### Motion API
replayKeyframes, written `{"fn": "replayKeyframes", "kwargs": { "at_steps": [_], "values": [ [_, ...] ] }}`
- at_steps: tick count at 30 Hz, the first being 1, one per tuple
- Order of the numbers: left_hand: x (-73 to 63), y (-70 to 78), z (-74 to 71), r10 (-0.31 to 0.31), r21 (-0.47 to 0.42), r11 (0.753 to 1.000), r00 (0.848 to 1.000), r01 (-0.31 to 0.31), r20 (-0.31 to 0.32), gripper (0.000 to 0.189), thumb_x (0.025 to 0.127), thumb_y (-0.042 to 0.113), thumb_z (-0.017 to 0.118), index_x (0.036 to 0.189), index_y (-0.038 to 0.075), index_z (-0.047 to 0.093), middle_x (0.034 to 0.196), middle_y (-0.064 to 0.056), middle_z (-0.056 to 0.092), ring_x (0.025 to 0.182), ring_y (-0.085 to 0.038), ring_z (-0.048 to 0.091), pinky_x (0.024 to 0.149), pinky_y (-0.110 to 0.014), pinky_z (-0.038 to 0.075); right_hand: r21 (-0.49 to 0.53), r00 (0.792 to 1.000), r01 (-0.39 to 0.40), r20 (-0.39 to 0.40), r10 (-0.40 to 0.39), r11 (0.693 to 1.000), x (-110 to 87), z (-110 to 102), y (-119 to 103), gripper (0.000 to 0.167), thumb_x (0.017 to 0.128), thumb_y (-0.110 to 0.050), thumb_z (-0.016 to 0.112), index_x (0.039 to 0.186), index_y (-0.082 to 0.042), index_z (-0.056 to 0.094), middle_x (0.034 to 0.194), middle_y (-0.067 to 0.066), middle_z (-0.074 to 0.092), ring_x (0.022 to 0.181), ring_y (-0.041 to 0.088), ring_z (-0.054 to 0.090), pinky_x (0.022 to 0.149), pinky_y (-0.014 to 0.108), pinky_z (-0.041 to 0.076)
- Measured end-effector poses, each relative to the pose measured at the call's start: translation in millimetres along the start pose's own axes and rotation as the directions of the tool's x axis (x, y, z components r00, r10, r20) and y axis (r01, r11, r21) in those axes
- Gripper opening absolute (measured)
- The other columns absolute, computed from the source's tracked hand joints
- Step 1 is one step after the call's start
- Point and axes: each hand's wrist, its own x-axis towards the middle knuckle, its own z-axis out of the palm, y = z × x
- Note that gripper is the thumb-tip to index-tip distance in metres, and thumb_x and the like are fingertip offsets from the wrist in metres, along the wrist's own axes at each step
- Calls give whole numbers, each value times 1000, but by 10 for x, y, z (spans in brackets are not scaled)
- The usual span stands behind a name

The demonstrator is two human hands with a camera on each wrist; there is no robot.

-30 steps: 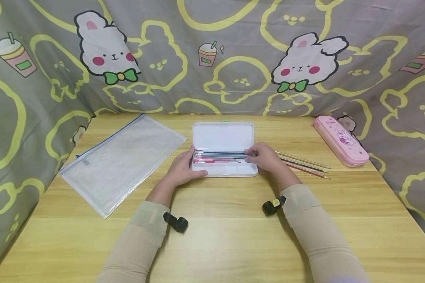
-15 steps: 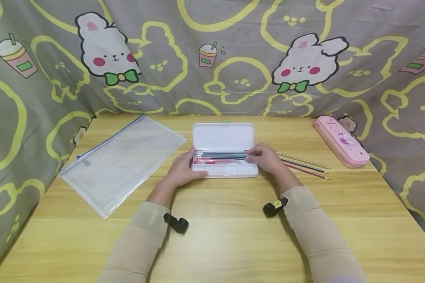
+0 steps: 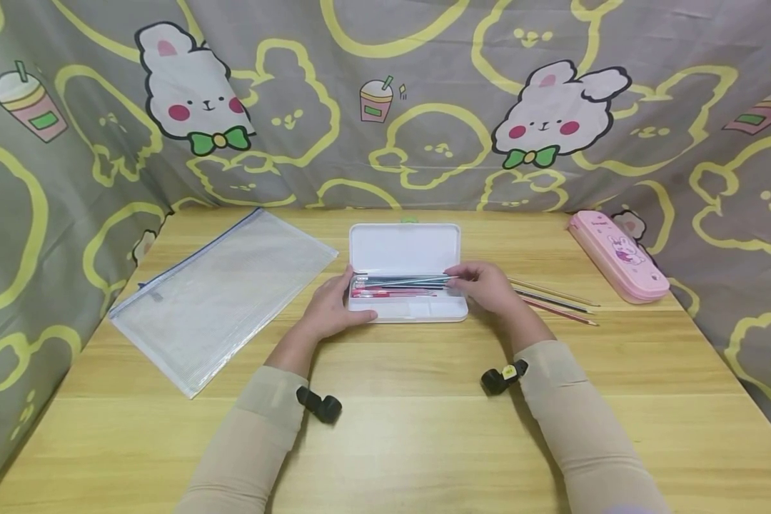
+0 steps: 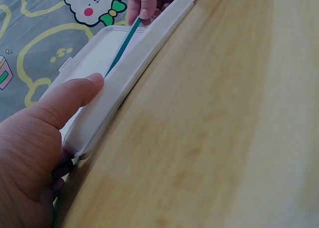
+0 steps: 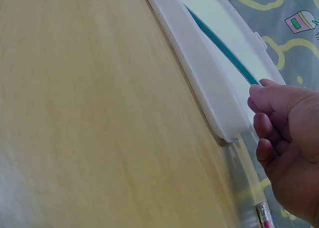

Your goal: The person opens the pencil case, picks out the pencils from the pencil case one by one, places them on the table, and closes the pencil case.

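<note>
1. Grey curtain [image 3: 343,78], printed with rabbits, cups and yellow outlines, is hanging behind and along both sides of a wooden table [image 3: 411,442].
2. White case [image 3: 392,310] is lying on the table between the two hands, its lid [image 3: 405,248] standing open on the far side.
3. Left hand [image 3: 329,307] is gripping the left end of the white case; the thumb is pressing against the near wall, the fingers are reaching round the end.
4. Right hand [image 3: 487,288] is pinching a teal pencil [image 5: 223,45] between thumb and forefinger, above the right part of the white case.
5. Teal pencil is slanting: its left end is sitting low in the white case, its right end is rising to the pinching fingertips.
6. Both hands are resting well apart, one at each end of the white case.
7. Red pencils [image 3: 392,293] and dark ones are lying lengthwise in the far compartment; their exact number is hard to make out.
8. Three loose pencils [image 3: 555,301] are lying on the table, right of the white case, partly hidden by the right hand.
9. Pink pencil box [image 3: 620,257] is lying at the far right; a clear zip bag [image 3: 225,300] is lying flat, left of the left hand.
</note>
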Motion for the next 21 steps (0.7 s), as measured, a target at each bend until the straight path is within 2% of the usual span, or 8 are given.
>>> {"fn": "replayKeyframes", "kwargs": {
  "at_steps": [4,9,15,19,21],
  "values": [
    [-1,-1,1,4,4,1000,1000,-4,-1,114,75,49,78,158,7,12,160,-19,27,147,-38,26,121,-51,23,19,999,-10,31,9,1000,-2,16,-31,30,91,-19,69,118,-5,70,106,12,69,87,15,55,71,21,47],
    [-2,-3,-1,11,6,1000,1000,-11,-2,113,75,48,78,157,6,12,160,-19,28,147,-38,27,121,-51,23,-33,998,0,55,2,999,6,32,-57,31,91,-21,69,119,-5,70,114,15,69,96,18,57,82,25,47],
    [-5,15,-9,8,-4,1000,1000,-7,2,113,76,49,78,157,7,12,160,-19,27,147,-37,26,121,-50,23,-98,997,42,67,-36,994,2,21,-56,30,93,-19,67,118,-4,70,104,14,69,89,19,55,78,27,46],
    [-9,23,-16,5,-6,1000,1000,-5,6,113,76,48,78,157,7,12,160,-19,27,147,-37,26,122,-50,22,-95,999,38,35,-35,995,-37,-26,-35,28,93,-19,67,117,-6,71,105,13,68,89,19,53,77,26,45],
    [-12,27,-20,5,-5,1000,1000,-5,7,113,76,48,78,157,6,11,160,-19,26,148,-37,25,122,-49,22,-59,1000,15,17,-14,998,-71,-62,-12,28,93,-18,66,117,-6,71,109,14,68,93,19,54,79,26,45]
  ]
}}
